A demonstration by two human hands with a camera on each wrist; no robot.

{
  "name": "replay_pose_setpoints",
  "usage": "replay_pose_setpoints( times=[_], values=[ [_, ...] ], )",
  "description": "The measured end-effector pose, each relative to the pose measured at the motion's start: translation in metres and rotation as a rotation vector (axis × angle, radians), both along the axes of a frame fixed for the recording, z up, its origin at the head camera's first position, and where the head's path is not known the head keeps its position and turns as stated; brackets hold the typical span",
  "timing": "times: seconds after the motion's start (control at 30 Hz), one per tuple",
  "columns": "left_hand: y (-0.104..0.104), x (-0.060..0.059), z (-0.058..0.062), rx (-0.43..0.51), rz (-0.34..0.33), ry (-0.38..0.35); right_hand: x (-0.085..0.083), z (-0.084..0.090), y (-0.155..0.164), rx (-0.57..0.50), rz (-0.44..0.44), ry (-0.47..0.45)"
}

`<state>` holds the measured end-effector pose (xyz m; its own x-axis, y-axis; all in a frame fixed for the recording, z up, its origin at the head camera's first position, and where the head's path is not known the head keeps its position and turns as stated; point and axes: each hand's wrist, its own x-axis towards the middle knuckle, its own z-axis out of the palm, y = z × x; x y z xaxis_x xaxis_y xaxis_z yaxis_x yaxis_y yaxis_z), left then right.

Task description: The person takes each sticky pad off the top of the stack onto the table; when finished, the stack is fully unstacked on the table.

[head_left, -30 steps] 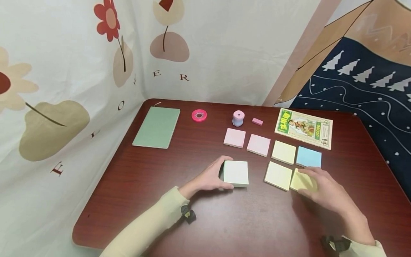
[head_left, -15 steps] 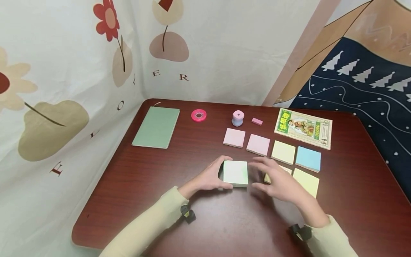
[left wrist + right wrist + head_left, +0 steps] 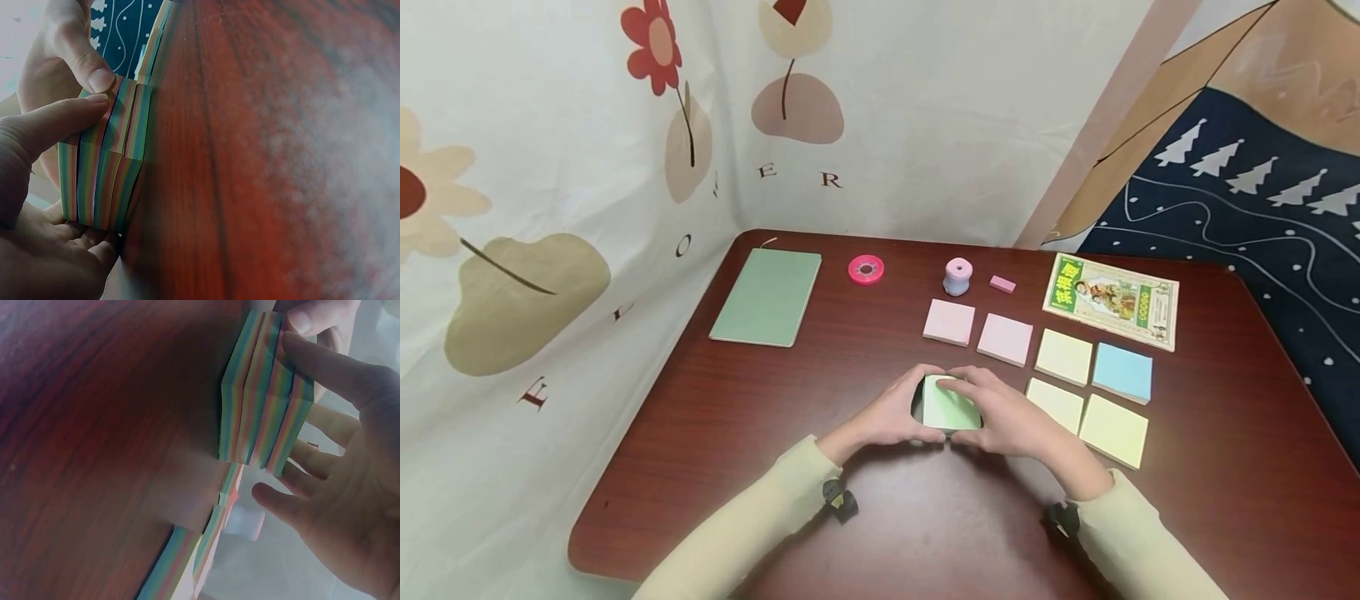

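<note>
A stack of sticky note pads [image 3: 953, 410] with a pale green top sits on the table between both hands. Rainbow-striped edges of several layered pads [image 3: 103, 169] show in the left wrist view. My left hand [image 3: 891, 414] grips the stack from the left, thumb on the near side and fingers round the far side. From the right, my right hand [image 3: 1011, 417] holds the same stack, its thumb [image 3: 334, 369] against the near side and its index finger over the top. The two thumbs lie close together. More sticky note pads, such as a yellow pad [image 3: 1114, 431], lie to the right.
Two pink pads [image 3: 949, 322], other yellow pads [image 3: 1063, 357] and a blue pad [image 3: 1122, 372] lie beyond the right hand. Farther back are a green notebook [image 3: 767, 297], a pink ring-shaped roll [image 3: 866, 269], a pink-and-lilac spool [image 3: 957, 277], a small pink block [image 3: 1002, 284] and a printed booklet [image 3: 1111, 300].
My right hand has left the near-right yellow pad, moved left and taken hold of the stack's right side. The left hand has stayed on the stack.
</note>
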<state>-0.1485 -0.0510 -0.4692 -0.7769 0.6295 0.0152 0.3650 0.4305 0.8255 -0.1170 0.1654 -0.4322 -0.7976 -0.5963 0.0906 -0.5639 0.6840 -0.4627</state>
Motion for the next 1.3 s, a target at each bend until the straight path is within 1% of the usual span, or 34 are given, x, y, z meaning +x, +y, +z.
replay_pose_setpoints(
  times=[0.17, 0.3, 0.4, 0.53, 0.6, 0.67, 0.7, 0.77, 0.83, 0.9, 0.93, 1.0, 1.07, 1.13, 1.23, 1.3],
  values=[
    [0.0, -0.001, 0.0, -0.007, 0.005, -0.009, -0.001, 0.002, 0.002, 0.005, -0.013, -0.001],
    [0.0, -0.001, -0.001, -0.016, 0.011, -0.021, 0.002, 0.004, 0.011, -0.003, -0.031, 0.003],
    [0.0, -0.001, -0.001, -0.021, 0.016, -0.025, 0.004, 0.008, 0.027, -0.01, -0.07, 0.003],
    [0.001, -0.001, -0.002, -0.022, 0.016, -0.02, 0.007, 0.016, 0.064, -0.026, -0.172, 0.002],
    [0.001, -0.001, -0.002, -0.023, 0.014, -0.013, 0.008, 0.02, 0.088, -0.04, -0.235, 0.013],
    [0.001, -0.001, -0.002, -0.025, 0.013, -0.009, 0.009, 0.023, 0.114, -0.05, -0.321, 0.038],
    [0.001, -0.001, -0.002, -0.024, 0.012, -0.008, 0.01, 0.023, 0.127, -0.052, -0.372, 0.056],
    [0.001, -0.001, -0.002, -0.024, 0.011, -0.005, 0.011, 0.024, 0.153, -0.04, -0.512, 0.054],
    [0.001, 0.0, -0.002, -0.026, 0.01, -0.002, 0.013, 0.023, 0.177, -0.021, -0.673, 0.011],
    [0.001, 0.0, -0.002, -0.024, 0.009, 0.0, 0.015, 0.022, 0.198, 0.004, -0.82, -0.07],
    [0.001, 0.0, -0.002, -0.024, 0.008, 0.002, 0.016, 0.021, 0.208, 0.015, -0.885, -0.122],
    [0.001, 0.0, -0.002, -0.025, 0.008, 0.003, 0.018, 0.019, 0.223, 0.036, -0.979, -0.202],
    [0.001, 0.0, -0.002, -0.025, 0.008, 0.003, 0.019, 0.016, 0.235, 0.054, -1.034, -0.26],
    [0.001, 0.0, -0.003, -0.025, 0.009, 0.003, 0.02, 0.013, 0.242, 0.072, -1.06, -0.294],
    [0.001, 0.0, -0.002, -0.02, 0.008, 0.003, 0.019, 0.007, 0.246, 0.088, -1.066, -0.311],
    [0.001, 0.0, -0.002, -0.017, 0.008, 0.003, 0.018, 0.004, 0.245, 0.1, -1.057, -0.305]
  ],
)
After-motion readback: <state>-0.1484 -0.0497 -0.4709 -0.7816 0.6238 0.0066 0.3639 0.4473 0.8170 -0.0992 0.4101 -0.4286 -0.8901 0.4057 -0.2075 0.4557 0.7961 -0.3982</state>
